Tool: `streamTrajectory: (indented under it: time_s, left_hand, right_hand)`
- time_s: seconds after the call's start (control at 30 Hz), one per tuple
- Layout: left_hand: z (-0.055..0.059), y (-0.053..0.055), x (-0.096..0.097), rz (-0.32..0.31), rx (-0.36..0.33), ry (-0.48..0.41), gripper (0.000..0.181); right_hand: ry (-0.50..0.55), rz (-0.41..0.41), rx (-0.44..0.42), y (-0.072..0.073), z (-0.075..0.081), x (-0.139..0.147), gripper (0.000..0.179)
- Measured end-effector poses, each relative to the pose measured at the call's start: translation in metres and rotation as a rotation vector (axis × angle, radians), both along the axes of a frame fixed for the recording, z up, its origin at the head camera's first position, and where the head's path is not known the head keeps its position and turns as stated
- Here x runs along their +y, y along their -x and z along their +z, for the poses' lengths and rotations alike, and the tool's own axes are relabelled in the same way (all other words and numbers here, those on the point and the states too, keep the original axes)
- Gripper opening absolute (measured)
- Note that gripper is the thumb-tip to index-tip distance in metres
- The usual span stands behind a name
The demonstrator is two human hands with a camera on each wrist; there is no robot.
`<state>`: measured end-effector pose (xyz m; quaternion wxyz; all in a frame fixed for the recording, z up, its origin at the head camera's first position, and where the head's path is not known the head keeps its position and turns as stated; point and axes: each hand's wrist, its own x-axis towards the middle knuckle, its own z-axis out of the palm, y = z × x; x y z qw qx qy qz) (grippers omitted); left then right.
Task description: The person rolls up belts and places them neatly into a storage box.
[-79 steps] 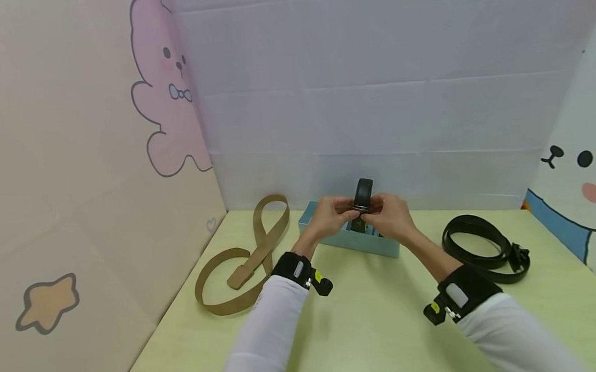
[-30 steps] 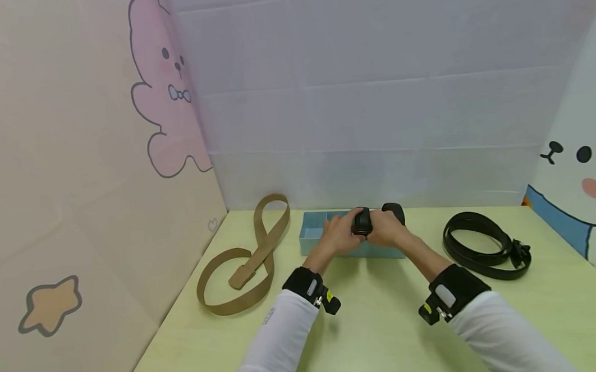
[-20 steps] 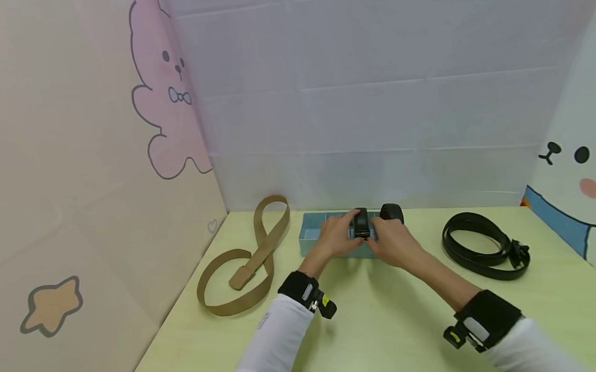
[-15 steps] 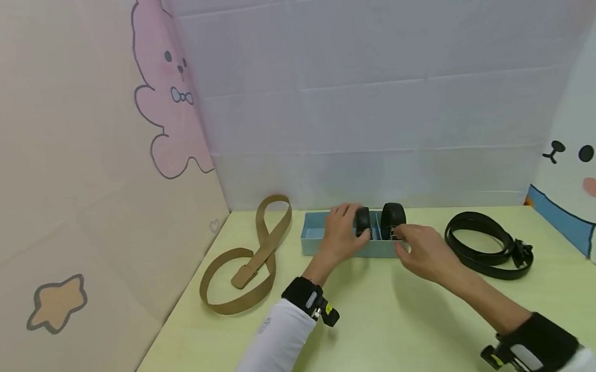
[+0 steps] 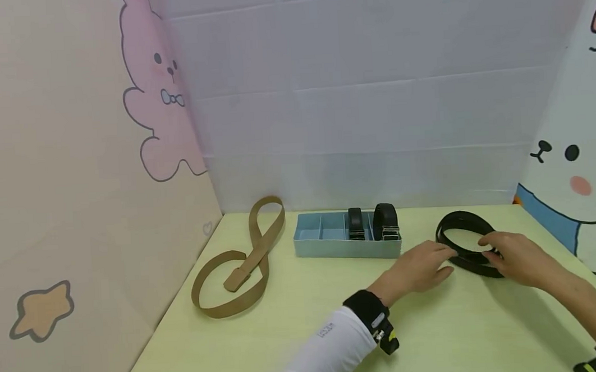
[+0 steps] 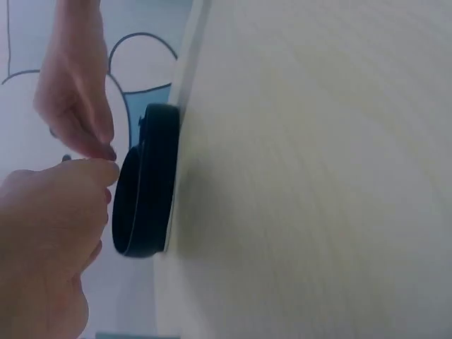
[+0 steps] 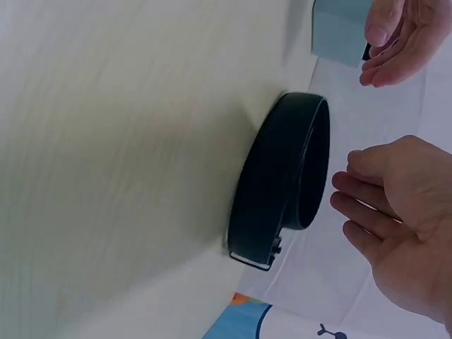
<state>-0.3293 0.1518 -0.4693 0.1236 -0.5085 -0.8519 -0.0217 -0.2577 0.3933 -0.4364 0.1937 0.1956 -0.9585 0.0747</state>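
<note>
A loosely coiled black belt point(image 5: 466, 260) lies on the table at the right, its metal buckle point(image 7: 275, 248) showing in the right wrist view. My left hand point(image 5: 417, 267) hovers at the coil's left side with relaxed fingers. Over its right side is my right hand point(image 5: 521, 259), fingers loosely bent and apart from the belt in the right wrist view. Neither hand holds anything. At the back, a light blue divided box point(image 5: 347, 248) bears two rolled black belts, a smaller roll point(image 5: 355, 221) and a larger roll point(image 5: 383, 216), in its two right compartments.
A tan webbing belt point(image 5: 263, 247) lies in a loose figure-eight left of the box. The pale yellow table point(image 5: 285, 333) meets a white cloth wall point(image 5: 355, 121) behind and a printed wall point(image 5: 101, 190) on the left.
Both hands lowered a rolled black belt into the box and let it go. The right hand left first, then both moved right to the coiled belt on the table.
</note>
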Motion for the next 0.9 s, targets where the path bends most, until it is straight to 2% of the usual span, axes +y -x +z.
streamTrajectory:
  time_s: [0.1, 0.2, 0.3, 0.4, 0.57, 0.67, 0.8, 0.9]
  left_hand:
    - [-0.013, -0.008, 0.025, -0.007, 0.077, 0.084, 0.054]
    - [-0.019, -0.015, 0.040, -0.023, 0.139, 0.112, 0.047]
    - [-0.020, -0.020, 0.047, -0.007, 0.139, 0.116, 0.038]
    - [-0.019, -0.022, 0.047, 0.029, 0.137, 0.116, 0.038]
    - [-0.025, -0.021, 0.031, 0.030, 0.154, 0.107, 0.033]
    - [-0.024, -0.022, 0.016, 0.008, 0.177, 0.101, 0.027]
    - [-0.022, -0.021, -0.005, -0.006, 0.163, 0.067, 0.019]
    - [-0.022, -0.019, -0.021, -0.039, 0.130, 0.044, 0.017]
  right_hand:
    - [-0.003, -0.015, -0.105, 0.007, -0.005, 0.012, 0.025]
    - [-0.023, -0.010, -0.156, 0.012, -0.012, 0.019, 0.023]
    - [-0.051, -0.001, -0.155, 0.014, -0.017, 0.023, 0.015]
    - [-0.058, 0.020, -0.145, 0.013, -0.018, 0.025, 0.011]
    - [-0.050, 0.063, -0.209, 0.002, -0.014, 0.012, 0.029]
    - [-0.039, 0.130, -0.242, -0.006, -0.012, 0.002, 0.033]
    - [-0.003, 0.227, -0.253, -0.015, -0.010, -0.014, 0.034]
    - [0.022, 0.248, -0.297, -0.024, -0.008, -0.031, 0.032]
